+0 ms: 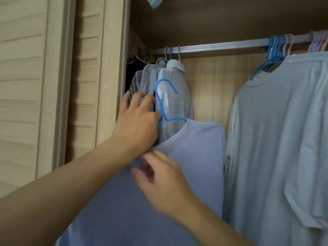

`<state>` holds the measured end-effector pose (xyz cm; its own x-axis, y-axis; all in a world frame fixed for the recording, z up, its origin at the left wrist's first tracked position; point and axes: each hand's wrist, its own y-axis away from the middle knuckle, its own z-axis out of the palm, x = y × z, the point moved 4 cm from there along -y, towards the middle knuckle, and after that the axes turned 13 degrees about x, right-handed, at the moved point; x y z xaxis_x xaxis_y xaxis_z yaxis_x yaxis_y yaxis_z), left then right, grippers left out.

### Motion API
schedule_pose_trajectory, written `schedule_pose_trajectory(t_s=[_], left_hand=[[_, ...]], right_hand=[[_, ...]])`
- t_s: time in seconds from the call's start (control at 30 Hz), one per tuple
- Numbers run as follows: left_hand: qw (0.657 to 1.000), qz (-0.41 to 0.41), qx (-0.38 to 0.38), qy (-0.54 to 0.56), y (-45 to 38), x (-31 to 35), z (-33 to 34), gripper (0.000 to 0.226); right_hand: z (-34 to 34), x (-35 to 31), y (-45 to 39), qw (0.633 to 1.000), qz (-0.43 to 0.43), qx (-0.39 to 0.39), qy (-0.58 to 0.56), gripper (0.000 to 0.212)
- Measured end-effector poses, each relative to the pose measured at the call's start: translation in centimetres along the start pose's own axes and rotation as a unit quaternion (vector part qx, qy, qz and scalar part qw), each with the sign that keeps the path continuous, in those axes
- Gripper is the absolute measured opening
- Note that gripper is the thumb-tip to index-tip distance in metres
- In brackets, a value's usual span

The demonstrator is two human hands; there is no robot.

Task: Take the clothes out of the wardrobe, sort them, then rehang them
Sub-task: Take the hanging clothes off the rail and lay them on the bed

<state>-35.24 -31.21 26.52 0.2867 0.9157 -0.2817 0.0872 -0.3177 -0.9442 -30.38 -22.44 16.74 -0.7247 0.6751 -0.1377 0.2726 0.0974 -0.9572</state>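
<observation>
Left hand (pixel 137 121) holds blue hanger (pixel 162 103) carrying lavender T-shirt (pixel 186 157).

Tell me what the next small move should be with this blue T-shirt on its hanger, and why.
Probably lift the blue hanger up and hook it over the rail. The left hand holds the hanger by its neck, well below the rail, with the blue T-shirt already on it, and the rail has an open stretch between the striped shirt and the pale T-shirt. The right hand is blurred at the shirt's shoulder.
</observation>
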Motion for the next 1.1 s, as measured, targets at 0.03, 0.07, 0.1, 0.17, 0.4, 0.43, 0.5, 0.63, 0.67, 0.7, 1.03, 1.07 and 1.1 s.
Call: schedule_pose_trajectory(t_s=[0.03, 0.07, 0.1, 0.17, 0.4, 0.43, 0.5, 0.63, 0.67, 0.7, 1.03, 1.07, 1.1], left_hand=[[0.999, 0.01, 0.037, -0.026, 0.1, -1.2, 0.1, 0.023], [0.998, 0.003, 0.053, -0.042, 0.2, -2.5, 0.5, 0.026], [0.997, -0.013, 0.05, -0.055, 0.3, -3.5, 1.1, 0.032], [0.996, -0.039, 0.034, -0.073, 0.3, -4.5, 2.5, 0.047], [0.993, -0.038, 0.044, -0.106, 0.2, -4.8, 3.3, 0.075], [0.993, -0.039, 0.049, -0.104, 0.3, -4.7, 3.4, 0.075], [0.992, -0.04, 0.061, -0.099, 0.4, -4.4, 3.5, 0.073], [0.993, -0.045, 0.057, -0.093, 0.1, -4.4, 3.4, 0.073], [0.993, -0.046, 0.056, -0.097, 0.1, -4.4, 3.5, 0.074], [0.992, -0.046, 0.057, -0.099, 0.1, -4.4, 3.5, 0.074], [0.993, -0.05, 0.042, -0.1, 0.0, -4.3, 3.4, 0.075], [0.993, -0.05, 0.04, -0.1, 0.0, -4.3, 3.4, 0.074], [0.993, -0.05, 0.04, -0.1, 0.1, -4.3, 3.4, 0.072]], right_hand=[[-1.8, 0.3, -0.8, 0.998, -0.042, 0.026, 0.032, 0.017], [-3.8, 0.9, -1.7, 0.993, -0.066, 0.079, 0.061, 0.014], [-6.0, 1.7, -2.9, 0.985, -0.068, 0.137, 0.081, 0.012], [-9.6, 3.8, -5.8, 0.967, -0.038, 0.221, 0.119, 0.011], [-14.1, 13.8, -10.5, 0.908, 0.035, 0.132, 0.395, 0.02], [-15.1, 14.5, -11.1, 0.882, 0.006, 0.137, 0.451, 0.022], [-18.0, 14.6, -13.2, 0.813, -0.038, 0.169, 0.556, 0.025], [-24.2, 13.7, -17.8, 0.692, -0.023, 0.214, 0.689, 0.041], [-25.5, 13.7, -18.6, 0.677, 0.0, 0.22, 0.703, 0.047], [-26.3, 13.7, -19.1, 0.668, 0.027, 0.211, 0.713, 0.049], [-24.6, 10.6, -23.5, 0.803, 0.179, 0.037, 0.567, 0.03], [-24.4, 10.4, -24.1, 0.846, 0.245, 0.038, 0.473, 0.024], [-24.0, 10.3, -24.1, 0.875, 0.306, 0.054, 0.371, 0.016]])
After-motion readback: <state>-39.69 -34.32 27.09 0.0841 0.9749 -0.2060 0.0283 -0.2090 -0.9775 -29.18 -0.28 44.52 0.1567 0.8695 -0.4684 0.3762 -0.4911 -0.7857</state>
